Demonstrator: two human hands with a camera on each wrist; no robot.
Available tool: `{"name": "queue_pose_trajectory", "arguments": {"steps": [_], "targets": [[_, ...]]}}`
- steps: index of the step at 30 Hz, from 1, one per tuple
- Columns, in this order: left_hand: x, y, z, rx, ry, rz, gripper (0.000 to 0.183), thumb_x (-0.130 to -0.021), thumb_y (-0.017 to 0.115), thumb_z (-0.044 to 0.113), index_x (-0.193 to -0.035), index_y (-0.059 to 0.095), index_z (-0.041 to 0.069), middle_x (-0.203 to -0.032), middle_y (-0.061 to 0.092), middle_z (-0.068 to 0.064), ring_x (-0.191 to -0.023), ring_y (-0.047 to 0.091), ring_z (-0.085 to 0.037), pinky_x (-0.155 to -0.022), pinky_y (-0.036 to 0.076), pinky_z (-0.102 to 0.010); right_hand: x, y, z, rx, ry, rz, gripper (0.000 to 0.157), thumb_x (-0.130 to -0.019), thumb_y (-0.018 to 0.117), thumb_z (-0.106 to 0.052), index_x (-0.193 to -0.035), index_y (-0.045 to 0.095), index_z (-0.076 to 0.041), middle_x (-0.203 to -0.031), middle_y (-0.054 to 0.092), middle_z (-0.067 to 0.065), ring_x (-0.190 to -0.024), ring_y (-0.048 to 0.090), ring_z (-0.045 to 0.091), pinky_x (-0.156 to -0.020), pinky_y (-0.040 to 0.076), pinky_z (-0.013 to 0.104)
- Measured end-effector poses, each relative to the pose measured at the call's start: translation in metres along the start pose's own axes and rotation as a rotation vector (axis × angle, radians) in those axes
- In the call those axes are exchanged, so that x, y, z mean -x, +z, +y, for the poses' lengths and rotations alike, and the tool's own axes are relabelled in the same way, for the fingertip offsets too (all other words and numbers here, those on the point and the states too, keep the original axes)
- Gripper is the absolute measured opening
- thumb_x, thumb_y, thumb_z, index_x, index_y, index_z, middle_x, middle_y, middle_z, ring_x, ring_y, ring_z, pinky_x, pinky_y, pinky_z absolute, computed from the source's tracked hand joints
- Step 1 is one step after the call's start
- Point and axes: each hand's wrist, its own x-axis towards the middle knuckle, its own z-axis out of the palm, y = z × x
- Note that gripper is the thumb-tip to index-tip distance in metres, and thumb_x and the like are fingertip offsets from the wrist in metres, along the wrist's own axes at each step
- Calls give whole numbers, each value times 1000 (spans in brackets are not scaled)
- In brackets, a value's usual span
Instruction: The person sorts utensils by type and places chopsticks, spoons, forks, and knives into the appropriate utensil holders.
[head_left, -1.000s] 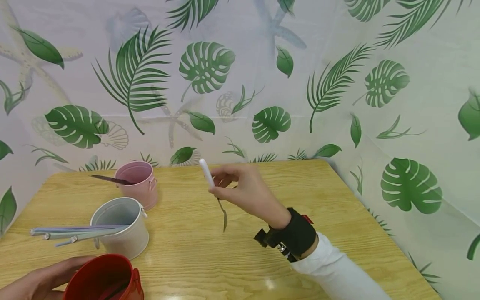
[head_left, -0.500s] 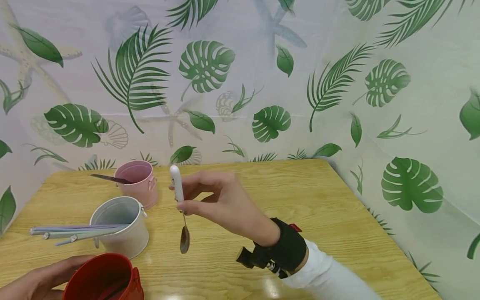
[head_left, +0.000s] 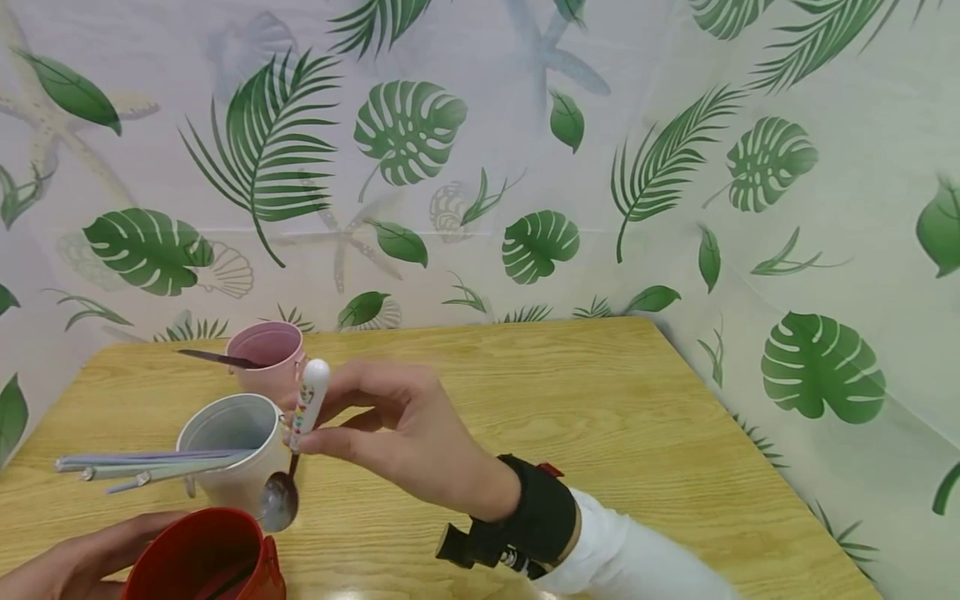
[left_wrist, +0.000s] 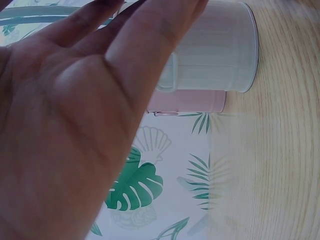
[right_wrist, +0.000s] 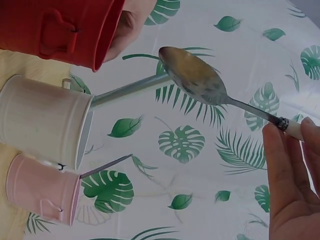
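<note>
My right hand (head_left: 405,442) pinches a teaspoon (head_left: 279,502) by its white patterned handle. The spoon's bowl points down, just beyond the right rim of a small red bucket (head_left: 168,554); in the right wrist view the bowl (right_wrist: 195,75) looks worn and stained. My left hand (head_left: 82,554) holds the red bucket from its left side, with part of the fingers hidden behind it. Something dark and thin (head_left: 231,581) lies inside that bucket. Only the left hand (left_wrist: 75,110) itself shows close up in the left wrist view, without the red bucket.
Behind the red bucket stands a white bucket (head_left: 228,492) with several pale blue and purple sticks (head_left: 150,461) jutting leftward. Farther back, a pink bucket (head_left: 258,382) holds a dark blade-like piece (head_left: 213,358). A leaf-patterned sheet (head_left: 480,150) hangs behind the wooden table (head_left: 585,400).
My right hand has carried the spoon leftward and down, from mid-table to beside the red and white buckets. The left hand and the buckets have stayed in place.
</note>
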Motion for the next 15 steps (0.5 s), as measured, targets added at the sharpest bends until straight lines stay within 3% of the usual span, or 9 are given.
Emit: {"name": "queue_pose_trajectory", "arguments": {"steps": [4,8,15], "targets": [[1,-1,-2,28,-17,-12,76,-98,57,-8,-158,35,35,-157,47,0,-129,60,-29,-95,55,-52,0,17,7,88,-67,-87,29,-84,75,16,-112,67,12,-106,71,26,-99,72,16,-81,61,36],[1,-3,-5,43,-1,-40,76,-99,55,-8,-153,39,43,-154,48,8,-129,60,-26,-96,55,-51,2,32,19,228,-130,-202,31,-82,79,13,-111,69,10,-106,74,20,-99,70,9,-85,58,25],[-2,-12,-9,-33,60,-112,80,-99,51,-8,-154,37,47,-153,47,23,-133,49,3,-101,53,-35,8,47,41,331,-145,-390,32,-84,80,8,-114,69,9,-106,73,15,-98,66,7,-93,51,14]]}}
